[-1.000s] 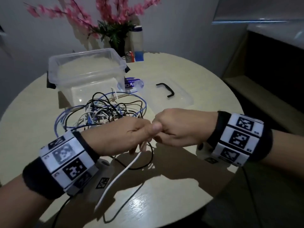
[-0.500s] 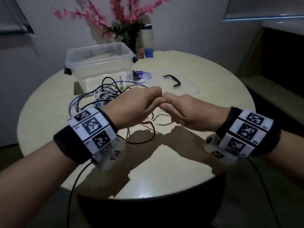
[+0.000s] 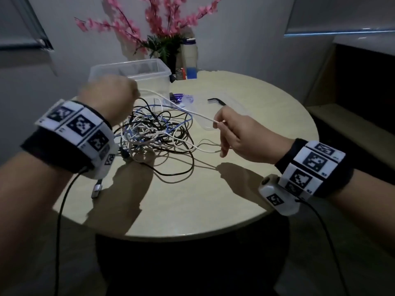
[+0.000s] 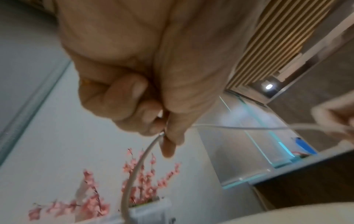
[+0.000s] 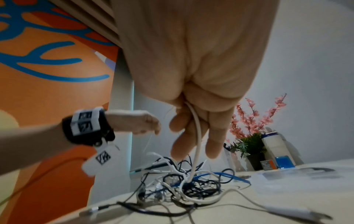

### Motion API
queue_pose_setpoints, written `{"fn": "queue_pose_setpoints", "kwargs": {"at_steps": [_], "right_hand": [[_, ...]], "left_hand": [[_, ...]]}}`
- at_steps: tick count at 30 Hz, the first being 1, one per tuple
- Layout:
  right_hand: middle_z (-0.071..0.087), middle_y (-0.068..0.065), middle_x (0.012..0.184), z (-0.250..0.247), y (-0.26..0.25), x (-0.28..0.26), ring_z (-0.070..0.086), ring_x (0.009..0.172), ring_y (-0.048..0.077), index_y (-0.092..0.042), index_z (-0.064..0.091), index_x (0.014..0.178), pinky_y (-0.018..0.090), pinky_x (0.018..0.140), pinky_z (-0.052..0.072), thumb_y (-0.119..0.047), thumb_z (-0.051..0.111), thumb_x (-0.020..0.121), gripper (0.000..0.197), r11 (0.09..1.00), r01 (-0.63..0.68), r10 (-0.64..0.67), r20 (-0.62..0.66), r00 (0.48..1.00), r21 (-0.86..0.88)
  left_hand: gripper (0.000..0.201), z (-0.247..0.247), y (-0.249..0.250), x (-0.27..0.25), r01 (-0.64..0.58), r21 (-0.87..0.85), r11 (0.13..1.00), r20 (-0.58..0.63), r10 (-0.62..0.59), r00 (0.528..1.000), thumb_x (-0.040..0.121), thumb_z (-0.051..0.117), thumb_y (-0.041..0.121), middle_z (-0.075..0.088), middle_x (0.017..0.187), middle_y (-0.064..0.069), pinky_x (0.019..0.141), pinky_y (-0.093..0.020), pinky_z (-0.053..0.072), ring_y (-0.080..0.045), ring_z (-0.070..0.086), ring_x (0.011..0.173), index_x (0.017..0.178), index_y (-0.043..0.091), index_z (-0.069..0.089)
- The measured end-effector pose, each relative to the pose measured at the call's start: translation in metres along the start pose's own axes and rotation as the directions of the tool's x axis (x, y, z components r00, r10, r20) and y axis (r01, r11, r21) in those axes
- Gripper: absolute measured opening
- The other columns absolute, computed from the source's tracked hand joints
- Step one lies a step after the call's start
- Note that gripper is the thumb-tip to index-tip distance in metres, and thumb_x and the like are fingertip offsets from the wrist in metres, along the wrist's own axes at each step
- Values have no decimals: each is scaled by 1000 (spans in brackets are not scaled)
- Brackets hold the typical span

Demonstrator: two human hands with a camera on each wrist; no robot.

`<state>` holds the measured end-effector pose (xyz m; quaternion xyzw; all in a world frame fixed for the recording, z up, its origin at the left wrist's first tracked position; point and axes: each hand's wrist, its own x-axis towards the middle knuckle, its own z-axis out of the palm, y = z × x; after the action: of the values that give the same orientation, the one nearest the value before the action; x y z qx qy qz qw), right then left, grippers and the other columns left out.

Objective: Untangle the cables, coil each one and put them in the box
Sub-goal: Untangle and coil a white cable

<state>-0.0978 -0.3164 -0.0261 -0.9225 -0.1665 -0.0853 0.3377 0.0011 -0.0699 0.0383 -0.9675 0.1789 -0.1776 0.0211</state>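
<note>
Left hand (image 3: pixel 111 97) raised above the near rim of the box (image 3: pixel 136 75), fingers curled, pinching the white cable (image 3: pixel 183 108) between thumb and fingertips (image 4: pixel 153 125); plug end seemingly right at the pinch, though blur in the wrist view leaves that unsure. Right hand (image 3: pixel 241 135) lower and to the right, over the table (image 3: pixel 213 199), thumb and forefinger closed on the same cable, remaining fingers (image 5: pixel 179 144) hanging loosely downward. White cable stretched in a shallow line between both hands, then dropping from the right hand into the tangle (image 3: pixel 154 133). Tangle of black, white and blue cables lying on the table between the hands, just in front of the box and apart from it. One black cable looping out toward the near edge; a plug (image 3: pixel 97 189) lying near the left wrist. Box clear plastic, open, upright at the far left of the table. Clear lid (image 3: pixel 215 107) with black handle flat on the table to the right of the box. Pink flowers (image 3: pixel 158 20) and a bottle (image 3: pixel 190 58) behind, at the wall.
</note>
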Motion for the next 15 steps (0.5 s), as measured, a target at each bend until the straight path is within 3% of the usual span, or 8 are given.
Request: {"fn": "queue_pose_setpoints", "kwargs": {"at_steps": [1,3,5,6,8,10,12,15], "right_hand": [[66,5,69,2,2,-2,67,65,9,-8,43,102,23,69,49,-20,33,103,16,1000,-17,17,21,1000,-15],[68,5,79,2,6,-3,68,76,10,-8,47,99,23,71,49,-18,36,102,15,999,-30,31,35,999,-28],[67,5,88,0,9,0,64,81,14,-10,55,95,19,73,46,-14,43,100,13,997,-15,16,13,1000,-80],[64,5,92,-1,8,1,59,81,15,-11,60,93,14,72,43,-12,47,98,13,991,8,-7,1,1000,-131],[55,2,97,-3,7,3,51,82,11,-12,66,93,3,71,36,-10,54,94,12,974,61,-65,-12,998,-218],[54,-2,95,-2,4,4,52,80,7,-15,64,94,2,69,37,-7,55,92,12,979,67,-72,-21,997,-192],[58,-7,86,-1,0,5,54,74,3,-16,60,91,8,65,41,-1,50,90,17,994,45,-46,-7,999,-101],[60,-14,76,1,-6,9,53,70,-2,-16,68,82,15,67,42,6,46,83,31,986,77,-63,91,994,-149]], "left_hand": [[25,-10,1,1,52,-61,997,-71,-57,996,100,42,23,61,106,-20,69,-36,44,-32,55,86,109,11,63],[29,-29,4,-1,90,-261,961,-212,-148,966,101,40,29,60,96,-19,61,-31,34,-26,49,75,107,9,61],[35,-38,7,-6,11,-502,865,-265,-165,950,100,39,40,61,87,-10,61,-30,40,-24,54,70,109,13,60],[36,-39,10,-9,-22,-640,768,-224,-159,962,99,39,44,62,87,-7,61,-31,45,-21,58,70,110,17,59],[32,-35,17,-15,-29,-786,618,-96,-75,993,98,36,47,64,99,-7,71,-35,52,-19,62,83,111,26,56],[30,-27,24,-22,-77,-767,637,-32,83,996,99,34,44,59,119,-5,86,-35,47,-18,56,106,116,31,54],[29,-24,27,-28,-184,-743,643,-50,222,974,101,38,31,52,131,2,92,-29,38,-11,47,117,123,29,55],[41,-30,29,-38,-301,-804,513,-140,329,934,87,35,16,53,130,9,91,-12,38,2,48,118,119,28,57]]}}
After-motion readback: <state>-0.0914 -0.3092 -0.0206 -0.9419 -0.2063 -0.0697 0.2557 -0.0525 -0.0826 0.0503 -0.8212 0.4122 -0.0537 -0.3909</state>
